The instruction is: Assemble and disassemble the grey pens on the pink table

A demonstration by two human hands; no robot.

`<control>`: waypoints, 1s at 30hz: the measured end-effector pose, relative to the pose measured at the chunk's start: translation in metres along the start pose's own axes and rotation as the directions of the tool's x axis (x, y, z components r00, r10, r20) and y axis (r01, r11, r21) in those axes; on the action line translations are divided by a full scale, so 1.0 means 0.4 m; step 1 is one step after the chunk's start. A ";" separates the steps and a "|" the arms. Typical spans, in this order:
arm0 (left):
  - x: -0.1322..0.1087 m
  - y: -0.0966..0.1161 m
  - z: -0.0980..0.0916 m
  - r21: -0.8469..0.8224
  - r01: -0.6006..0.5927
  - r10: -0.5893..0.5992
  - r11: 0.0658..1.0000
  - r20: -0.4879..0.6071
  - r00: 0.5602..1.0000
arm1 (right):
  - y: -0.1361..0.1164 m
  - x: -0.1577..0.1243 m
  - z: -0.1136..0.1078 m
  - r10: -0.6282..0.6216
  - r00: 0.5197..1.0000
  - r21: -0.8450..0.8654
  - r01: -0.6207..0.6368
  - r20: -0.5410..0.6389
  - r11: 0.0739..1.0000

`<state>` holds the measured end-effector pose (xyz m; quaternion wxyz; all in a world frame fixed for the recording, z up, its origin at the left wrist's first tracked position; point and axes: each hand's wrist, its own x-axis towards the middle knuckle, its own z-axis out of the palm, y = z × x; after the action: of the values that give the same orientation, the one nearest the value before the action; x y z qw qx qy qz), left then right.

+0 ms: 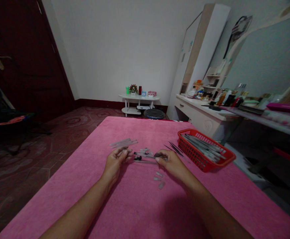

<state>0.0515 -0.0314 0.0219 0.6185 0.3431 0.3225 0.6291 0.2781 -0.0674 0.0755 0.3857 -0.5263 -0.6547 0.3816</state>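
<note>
My right hand [171,162] is closed around a slim grey pen-like stick [148,156], which points left toward my other hand. Thumb and fingers of my left hand [115,162] are pinched together near the stick's left end; what they hold is too small to make out. Below the stick, another pale tube [145,162] lies on the pink cloth. Small pale and black pieces [145,151] are gathered just behind it. Several pale tubes [123,143] rest beyond my left hand. Nearer to me lie small translucent caps [157,179]. Thin black rods [176,149] lie beyond my right hand.
A red plastic basket [204,166] full of grey pen-like sticks stands at the right on the pink-covered table [135,205]. Farther right is a dresser [199,114] with bottles and a mirror. A low white stand [137,97] is by the back wall; a dark door [23,59] is left.
</note>
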 end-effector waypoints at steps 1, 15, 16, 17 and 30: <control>0.000 0.001 -0.002 0.003 0.023 -0.023 1.000 -0.004 1.000 | 0.000 0.000 0.001 -0.005 1.000 -0.001 0.005 -0.005 1.000; -0.016 0.002 0.015 0.233 0.060 -0.081 0.971 0.082 0.993 | 0.012 0.002 0.006 -0.084 0.996 -0.134 0.078 -0.040 0.988; -0.018 0.004 0.017 0.271 0.045 -0.075 0.962 0.100 0.992 | 0.011 0.000 0.006 -0.099 0.994 -0.153 0.091 -0.043 0.984; -0.021 0.006 0.019 0.312 0.029 -0.068 0.950 0.114 0.991 | 0.009 -0.002 0.004 -0.114 0.992 -0.176 0.104 -0.048 0.979; -0.044 0.011 0.031 0.478 0.015 -0.113 0.878 0.177 0.978 | -0.051 -0.034 0.005 -0.236 0.969 -0.498 0.169 -0.075 0.851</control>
<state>0.0593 -0.0495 0.0319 0.5657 0.5344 0.4139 0.4724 0.2704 -0.0840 0.0919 0.3215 -0.5586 -0.7543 0.1253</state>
